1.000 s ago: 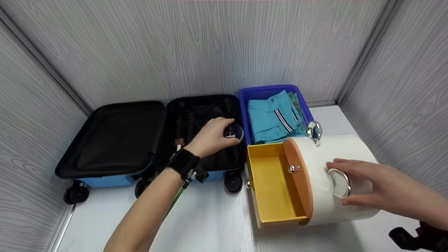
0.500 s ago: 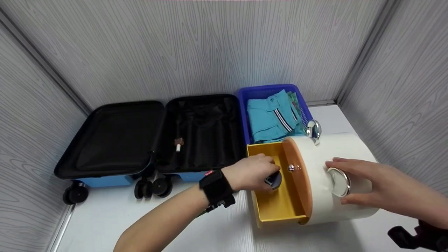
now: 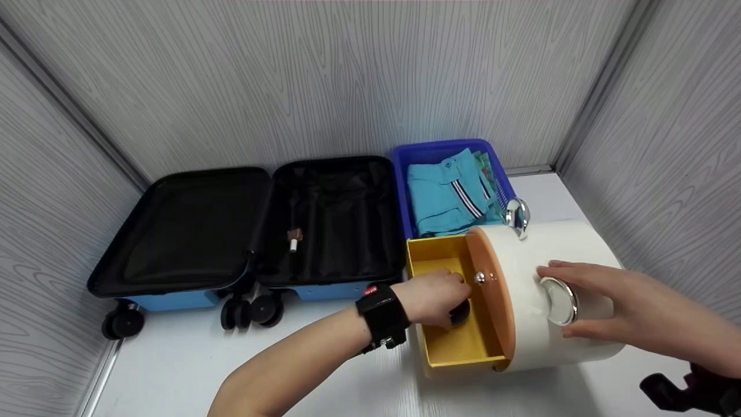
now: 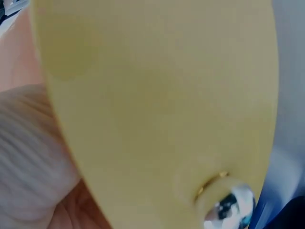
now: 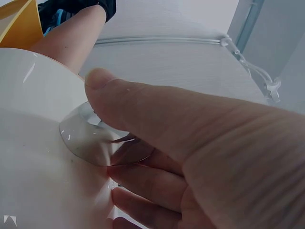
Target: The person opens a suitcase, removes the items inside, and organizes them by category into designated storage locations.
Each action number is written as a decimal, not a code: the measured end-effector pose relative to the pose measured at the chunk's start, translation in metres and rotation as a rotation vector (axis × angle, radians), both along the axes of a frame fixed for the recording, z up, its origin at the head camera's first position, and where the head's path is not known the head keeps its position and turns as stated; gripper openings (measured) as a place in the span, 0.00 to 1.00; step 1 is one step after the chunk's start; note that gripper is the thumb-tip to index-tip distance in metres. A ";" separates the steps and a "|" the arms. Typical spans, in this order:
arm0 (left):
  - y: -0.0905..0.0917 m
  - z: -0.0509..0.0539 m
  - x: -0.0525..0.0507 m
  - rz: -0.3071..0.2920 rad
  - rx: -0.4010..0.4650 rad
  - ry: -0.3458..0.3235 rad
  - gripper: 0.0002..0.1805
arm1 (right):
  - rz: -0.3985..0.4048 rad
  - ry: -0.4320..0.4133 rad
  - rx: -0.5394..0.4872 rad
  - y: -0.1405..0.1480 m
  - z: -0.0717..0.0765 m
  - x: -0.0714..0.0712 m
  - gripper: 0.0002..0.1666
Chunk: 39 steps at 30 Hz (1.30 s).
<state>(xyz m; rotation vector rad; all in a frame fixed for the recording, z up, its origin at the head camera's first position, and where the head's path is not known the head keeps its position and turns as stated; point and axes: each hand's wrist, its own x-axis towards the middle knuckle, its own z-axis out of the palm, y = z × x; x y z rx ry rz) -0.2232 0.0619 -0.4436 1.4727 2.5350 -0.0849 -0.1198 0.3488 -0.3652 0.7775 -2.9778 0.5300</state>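
Inside the yellow drawer (image 3: 457,347), my left hand (image 3: 435,296) holds a small dark round container (image 3: 460,313), mostly covered by the fingers. The drawer sticks out from a rounded white cabinet (image 3: 532,347). An orange panel (image 3: 492,289) with a silver knob (image 3: 480,278) stands beside the left hand. My right hand (image 3: 619,304) grips the chrome-rimmed foot (image 3: 560,301) on the cabinet's side, thumb and fingers on either side of it. In the left wrist view, the drawer's front (image 4: 157,95) hides the held container.
An open suitcase (image 3: 359,231) with black lining lies at the left and centre; a small brown-and-white item (image 3: 294,239) is in its right half. Behind the drawer, folded turquoise shorts (image 3: 446,202) lie in a blue basket (image 3: 405,174). A second chrome foot (image 3: 517,217) juts from the cabinet.
My left hand has carried the dark round container from above the suitcase's right half, rightward and down into the yellow drawer. The right hand has stayed on the cabinet's foot.
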 end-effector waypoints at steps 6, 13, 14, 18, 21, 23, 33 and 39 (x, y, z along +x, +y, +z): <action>-0.001 -0.003 -0.001 0.006 0.016 -0.028 0.20 | -0.019 -0.028 0.021 0.000 0.001 -0.001 0.43; -0.016 0.010 -0.001 -0.002 0.123 -0.115 0.22 | -0.040 -0.098 0.032 -0.004 0.005 -0.003 0.44; -0.021 0.015 -0.001 0.004 0.146 -0.118 0.23 | -0.041 -0.108 0.026 -0.004 0.005 -0.003 0.44; -0.046 0.034 -0.001 0.079 0.235 -0.090 0.25 | -0.047 -0.111 0.019 -0.003 0.006 -0.003 0.45; -0.069 0.040 -0.001 0.156 0.331 -0.071 0.23 | -0.049 -0.073 0.035 -0.002 0.005 -0.002 0.45; -0.084 0.039 0.000 0.207 0.408 -0.072 0.20 | -0.052 -0.064 0.040 -0.001 0.004 -0.001 0.45; -0.109 -0.018 0.021 0.448 0.580 -0.269 0.17 | -0.089 -0.110 0.040 0.007 0.004 0.001 0.47; -0.097 -0.043 0.030 0.533 0.703 -0.355 0.14 | -0.082 -0.044 0.035 0.011 0.000 0.003 0.48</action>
